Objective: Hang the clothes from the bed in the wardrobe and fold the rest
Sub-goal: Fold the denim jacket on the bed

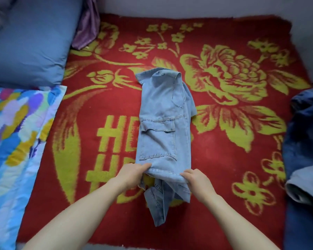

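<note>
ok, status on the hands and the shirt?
Left hand, right hand both pinch near hem. Denim shirt folded lengthwise on red blanket. Dark blue clothes lie apart, right edge.

I record a bed filling nearly the whole view. It is covered by a red blanket with a yellow-green pattern of large flowers, leaves and block characters. A plain blue pillow lies at the far left corner. Just in front of it, along the left edge, lies a patterned cover in blue, yellow, purple and white patches; I cannot tell whether it is a pillow or a quilt. A purple cloth is bunched beside the blue pillow, against the pale grey wall that runs along the blanket's far edge. Light is soft and even, shadows faint.
</note>
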Tool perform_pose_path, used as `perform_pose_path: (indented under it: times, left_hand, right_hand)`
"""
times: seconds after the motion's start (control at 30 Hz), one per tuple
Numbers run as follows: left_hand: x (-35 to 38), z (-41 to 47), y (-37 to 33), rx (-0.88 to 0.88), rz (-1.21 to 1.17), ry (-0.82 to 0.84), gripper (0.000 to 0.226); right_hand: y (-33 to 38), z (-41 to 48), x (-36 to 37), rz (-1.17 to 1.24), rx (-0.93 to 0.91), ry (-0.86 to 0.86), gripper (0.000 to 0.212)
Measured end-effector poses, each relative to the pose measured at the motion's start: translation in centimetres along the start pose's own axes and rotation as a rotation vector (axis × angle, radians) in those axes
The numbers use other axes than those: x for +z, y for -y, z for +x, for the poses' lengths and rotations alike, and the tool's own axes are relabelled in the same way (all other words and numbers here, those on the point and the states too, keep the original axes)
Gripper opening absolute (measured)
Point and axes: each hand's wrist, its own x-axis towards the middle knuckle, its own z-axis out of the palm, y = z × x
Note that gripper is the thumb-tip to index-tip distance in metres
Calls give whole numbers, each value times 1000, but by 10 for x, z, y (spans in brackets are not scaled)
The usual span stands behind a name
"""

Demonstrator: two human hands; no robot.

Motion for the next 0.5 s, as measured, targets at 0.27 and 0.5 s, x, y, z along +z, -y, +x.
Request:
perform_pose_path:
  times: [0.27, 0.5]
  left_hand:
    - [-170, -85, -3, -10, -109, -260, 42]
    - [-289, -166, 6, 78, -364, -805, 29]
  right_hand:
    - [48, -27, -186, -39, -58, -312, 23]
    - [114, -47, -323, 165, -142, -581, 20]
